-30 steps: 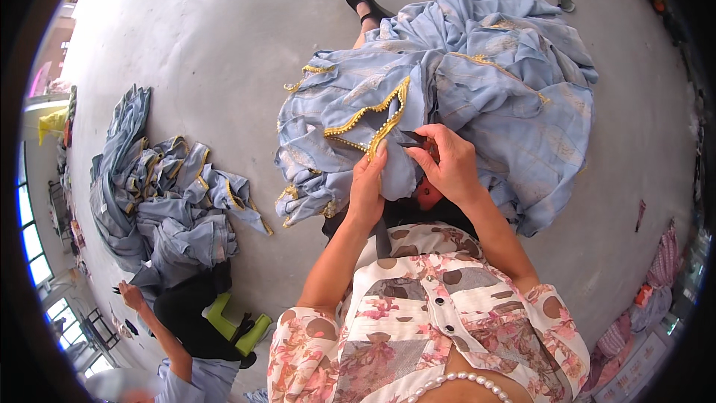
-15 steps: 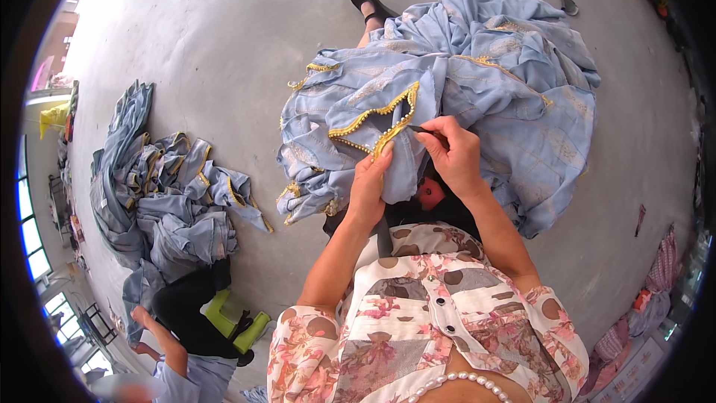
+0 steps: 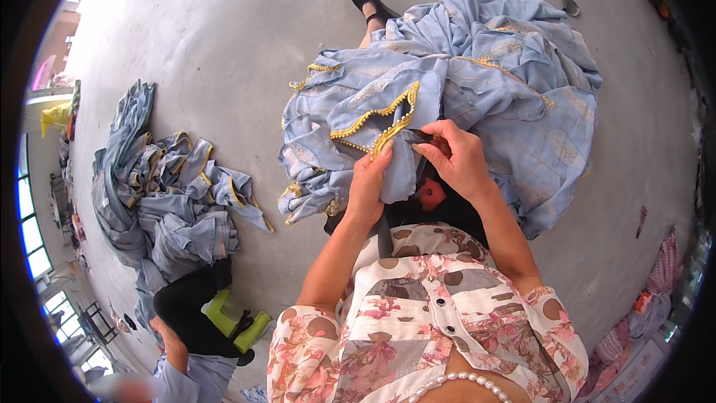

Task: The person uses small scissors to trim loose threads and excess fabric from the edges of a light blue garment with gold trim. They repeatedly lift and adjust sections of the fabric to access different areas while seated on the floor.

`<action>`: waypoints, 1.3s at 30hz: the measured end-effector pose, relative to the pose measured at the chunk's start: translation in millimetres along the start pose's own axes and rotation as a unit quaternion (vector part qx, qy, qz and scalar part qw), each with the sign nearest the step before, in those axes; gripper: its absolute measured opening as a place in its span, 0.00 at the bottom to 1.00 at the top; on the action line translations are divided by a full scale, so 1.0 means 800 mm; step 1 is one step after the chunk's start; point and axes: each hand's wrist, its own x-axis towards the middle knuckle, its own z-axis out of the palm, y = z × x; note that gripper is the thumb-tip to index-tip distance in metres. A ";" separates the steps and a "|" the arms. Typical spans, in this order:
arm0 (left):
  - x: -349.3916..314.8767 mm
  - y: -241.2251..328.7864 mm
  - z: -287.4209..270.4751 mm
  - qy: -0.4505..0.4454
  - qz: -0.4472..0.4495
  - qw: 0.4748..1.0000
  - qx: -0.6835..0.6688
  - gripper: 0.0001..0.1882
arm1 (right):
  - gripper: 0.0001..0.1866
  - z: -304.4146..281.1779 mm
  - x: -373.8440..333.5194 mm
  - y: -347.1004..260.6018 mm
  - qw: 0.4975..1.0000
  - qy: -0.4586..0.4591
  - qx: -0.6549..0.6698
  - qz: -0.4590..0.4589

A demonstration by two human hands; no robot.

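Note:
A large light-blue garment with pale woven patterns lies bunched over my lap and spills to the right. Yellow trim with pearl-like beads edges an opening in it. My left hand is closed, pinching the lower end of this trim between thumb and fingers. Just to the right, my right hand is closed around a small dark tool, whose tip rests by the cloth beside the trim. The tool's exact kind is hard to make out, as the fingers cover most of it.
On the grey floor at left lies a heap of similar blue garments. Beside it a person in dark trousers sits near a lime-green stool. Checked cloth lies at the far right. My black shoe sticks out beyond the garment.
My right hand has turned slightly and shifted a little right and down, with the dark tool angled differently against the cloth. My left hand stays put. The other person's hand has moved toward the knee.

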 end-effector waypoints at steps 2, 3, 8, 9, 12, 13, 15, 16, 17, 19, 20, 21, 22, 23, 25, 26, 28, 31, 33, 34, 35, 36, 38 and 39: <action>-0.001 0.000 0.002 0.009 0.005 1.000 -0.003 0.16 | 0.15 0.001 0.000 -0.001 1.000 0.016 0.001 0.008; -0.001 0.000 0.003 0.014 0.007 1.000 -0.005 0.16 | 0.15 0.001 0.001 0.000 0.999 0.030 0.001 0.011; -0.001 0.001 0.001 -0.002 -0.001 0.999 -0.038 0.15 | 0.15 -0.003 0.001 -0.001 0.999 0.018 0.010 -0.032; -0.001 0.002 0.000 -0.007 -0.005 0.999 -0.049 0.15 | 0.15 -0.005 -0.002 -0.002 0.999 0.008 0.017 -0.042; -0.002 0.005 0.003 0.011 0.010 0.999 -0.040 0.15 | 0.14 -0.007 -0.007 -0.006 0.999 -0.016 -0.003 -0.037; -0.002 0.003 0.000 0.005 0.016 1.000 -0.020 0.15 | 0.14 -0.004 -0.005 -0.006 0.999 -0.018 -0.010 -0.031; 0.002 -0.003 -0.007 -0.011 0.029 0.999 0.019 0.15 | 0.14 -0.002 -0.003 -0.007 1.000 -0.009 -0.011 -0.009; 0.002 -0.005 -0.006 -0.002 0.031 0.999 0.021 0.15 | 0.14 -0.001 -0.002 -0.008 1.000 0.000 -0.002 0.006; 0.002 -0.007 -0.005 0.009 0.035 0.999 0.023 0.15 | 0.14 0.000 -0.001 -0.008 1.000 0.010 0.008 0.020; 0.000 -0.005 0.000 0.022 0.034 0.999 0.020 0.14 | 0.14 0.000 0.001 -0.011 1.000 0.022 -0.010 0.007; -0.003 0.001 0.007 0.024 0.027 0.999 0.015 0.14 | 0.14 0.000 0.001 -0.012 0.999 0.028 -0.020 0.001; -0.004 0.003 0.010 0.027 0.020 0.999 0.009 0.14 | 0.14 0.003 0.002 -0.009 0.999 0.033 -0.024 -0.016; -0.004 0.003 0.009 0.019 0.014 1.000 0.012 0.14 | 0.14 0.007 0.003 -0.005 0.998 0.038 -0.028 -0.033; -0.004 0.002 0.007 0.011 0.008 1.000 0.015 0.14 | 0.14 0.009 0.004 -0.002 0.997 0.043 -0.032 -0.051; -0.002 0.000 0.000 -0.005 -0.002 1.000 0.022 0.14 | 0.13 0.007 0.007 -0.002 0.997 0.036 -0.042 -0.054; 0.001 -0.004 -0.006 -0.014 -0.006 1.000 0.026 0.13 | 0.13 0.006 0.008 -0.002 0.997 0.033 -0.047 -0.057; 0.004 -0.006 -0.014 -0.024 -0.009 0.999 0.038 0.13 | 0.12 0.007 0.009 0.000 0.995 0.038 -0.045 -0.078; 0.004 -0.007 -0.016 -0.026 -0.010 0.998 0.051 0.14 | 0.12 0.004 0.011 0.002 0.993 0.032 -0.057 -0.097; 0.000 -0.003 -0.008 -0.022 -0.013 0.998 0.049 0.14 | 0.11 0.004 0.010 0.002 0.996 0.027 -0.031 -0.083; -0.001 -0.001 -0.006 -0.022 -0.020 0.999 0.044 0.14 | 0.11 0.005 0.008 0.003 0.997 0.027 -0.001 -0.065; -0.002 0.000 -0.004 -0.023 -0.026 0.999 0.039 0.15 | 0.11 0.006 0.006 0.005 0.998 0.027 0.029 -0.049; -0.002 0.002 -0.002 -0.025 -0.033 0.999 0.034 0.15 | 0.11 0.007 0.006 0.007 0.988 0.044 0.149 0.004; -0.005 0.008 0.005 -0.030 -0.037 0.999 0.024 0.15 | 0.11 0.006 0.007 0.008 0.916 0.073 0.378 0.108; -0.006 0.010 0.007 -0.031 -0.039 0.999 0.018 0.15 | 0.15 0.000 0.010 0.004 0.928 0.076 0.338 0.136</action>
